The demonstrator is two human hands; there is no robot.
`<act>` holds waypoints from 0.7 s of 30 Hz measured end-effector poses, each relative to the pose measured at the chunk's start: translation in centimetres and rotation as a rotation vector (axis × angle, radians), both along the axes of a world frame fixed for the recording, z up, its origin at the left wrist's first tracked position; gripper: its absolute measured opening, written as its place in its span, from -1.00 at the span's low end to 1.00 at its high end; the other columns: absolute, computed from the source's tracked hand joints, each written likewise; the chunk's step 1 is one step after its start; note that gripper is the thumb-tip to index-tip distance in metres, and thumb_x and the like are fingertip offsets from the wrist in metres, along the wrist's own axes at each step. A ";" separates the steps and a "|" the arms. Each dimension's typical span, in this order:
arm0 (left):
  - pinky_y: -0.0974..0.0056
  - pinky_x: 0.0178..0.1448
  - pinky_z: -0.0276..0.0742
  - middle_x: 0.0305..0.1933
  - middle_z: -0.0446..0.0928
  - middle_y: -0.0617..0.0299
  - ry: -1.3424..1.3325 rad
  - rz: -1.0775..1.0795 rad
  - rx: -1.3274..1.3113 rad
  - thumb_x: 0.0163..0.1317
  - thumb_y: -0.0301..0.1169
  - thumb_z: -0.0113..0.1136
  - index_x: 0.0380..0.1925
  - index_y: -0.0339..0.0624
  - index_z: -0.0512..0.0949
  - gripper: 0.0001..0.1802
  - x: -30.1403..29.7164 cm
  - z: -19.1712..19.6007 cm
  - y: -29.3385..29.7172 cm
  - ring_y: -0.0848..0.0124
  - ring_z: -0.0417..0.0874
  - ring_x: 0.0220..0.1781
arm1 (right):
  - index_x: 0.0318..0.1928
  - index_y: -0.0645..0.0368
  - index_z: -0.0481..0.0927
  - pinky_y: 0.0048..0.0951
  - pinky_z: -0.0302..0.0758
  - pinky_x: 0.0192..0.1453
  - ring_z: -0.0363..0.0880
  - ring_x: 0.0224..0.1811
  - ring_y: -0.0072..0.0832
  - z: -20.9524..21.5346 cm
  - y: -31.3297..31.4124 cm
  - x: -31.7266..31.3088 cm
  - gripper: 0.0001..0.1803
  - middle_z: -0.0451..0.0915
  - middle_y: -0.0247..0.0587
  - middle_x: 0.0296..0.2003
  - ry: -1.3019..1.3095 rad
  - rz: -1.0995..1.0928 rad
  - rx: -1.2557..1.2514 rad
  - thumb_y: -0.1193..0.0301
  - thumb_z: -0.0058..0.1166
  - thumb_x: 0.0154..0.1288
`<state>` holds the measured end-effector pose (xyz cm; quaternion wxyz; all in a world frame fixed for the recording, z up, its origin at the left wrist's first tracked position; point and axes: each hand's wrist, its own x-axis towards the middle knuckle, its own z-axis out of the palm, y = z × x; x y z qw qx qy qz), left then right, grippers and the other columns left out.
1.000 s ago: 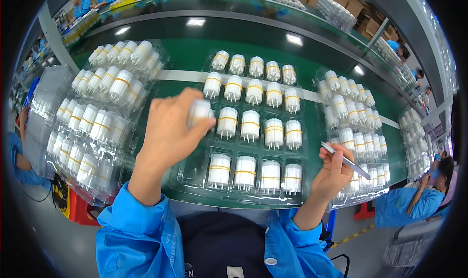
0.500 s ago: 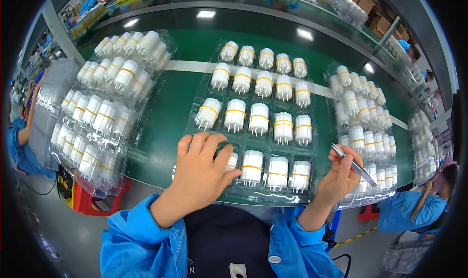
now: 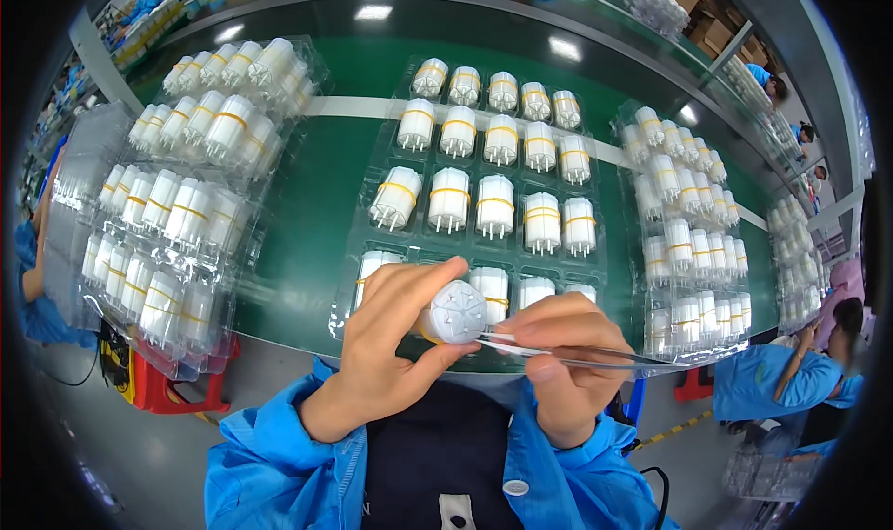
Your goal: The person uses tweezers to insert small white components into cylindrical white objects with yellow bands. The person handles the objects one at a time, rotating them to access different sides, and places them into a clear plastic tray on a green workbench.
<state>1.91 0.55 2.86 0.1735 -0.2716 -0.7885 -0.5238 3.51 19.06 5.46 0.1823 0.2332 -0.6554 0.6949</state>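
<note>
Now that the left grip (image 3: 383,339) holds up a white bundle (image 3: 458,314), tweezers (image 3: 642,360) in the right grip (image 3: 569,372) reach its edge. Close work seems underway.

The left forearm (image 3: 279,465) reaches in from 7 o'clock, the right forearm (image 3: 586,482) from 5. The left grip (image 3: 374,358) curls closed, thumb (image 3: 442,363) and forefinger (image 3: 420,286) apart, aimed toward 2 o'clock; the right grip (image 3: 569,386) pinches, its fingers (image 3: 551,320) bent toward 9 o'clock
</note>
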 end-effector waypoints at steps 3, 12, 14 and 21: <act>0.11 0.07 0.43 0.05 0.57 0.01 0.054 0.032 0.021 -0.19 -0.56 0.47 0.14 -0.32 0.52 -0.26 0.2 0.0 -0.1 0.10 0.54 -0.02 | -0.18 0.36 0.66 -0.46 0.57 -0.17 0.67 -0.22 -0.36 0.2 -0.8 -0.3 -0.81 0.70 -0.01 -0.26 -0.024 0.018 0.042 0.61 0.24 0.16; 0.13 0.04 0.43 -0.05 0.55 0.03 0.100 0.083 0.069 -0.26 -0.62 0.39 0.15 -0.31 0.53 -0.23 0.4 -0.5 -0.1 0.09 0.47 -0.04 | -0.17 0.36 0.65 -0.44 0.57 -0.15 0.66 -0.22 -0.36 -0.6 -1.6 -0.5 -0.83 0.69 0.03 -0.24 -0.061 0.053 -0.044 0.60 0.21 0.21; 0.13 0.04 0.42 -0.04 0.54 0.03 0.103 0.086 0.062 -0.26 -0.63 0.38 0.15 -0.31 0.53 -0.23 0.4 -0.5 -0.1 0.09 0.47 -0.04 | -0.18 0.37 0.65 -0.44 0.58 -0.14 0.66 -0.22 -0.36 -0.7 -1.8 -0.5 -0.84 0.69 0.04 -0.24 -0.067 0.050 -0.051 0.60 0.20 0.21; 0.12 0.06 0.41 -0.03 0.54 0.03 0.106 0.088 0.051 -0.24 -0.64 0.36 0.15 -0.31 0.53 -0.25 0.4 -0.8 -0.2 0.09 0.46 -0.04 | -0.20 0.39 0.63 -0.43 0.59 -0.11 0.66 -0.22 -0.36 -1.1 -2.1 -0.6 -0.87 0.68 0.06 -0.24 -0.104 0.096 -0.152 0.62 0.18 0.23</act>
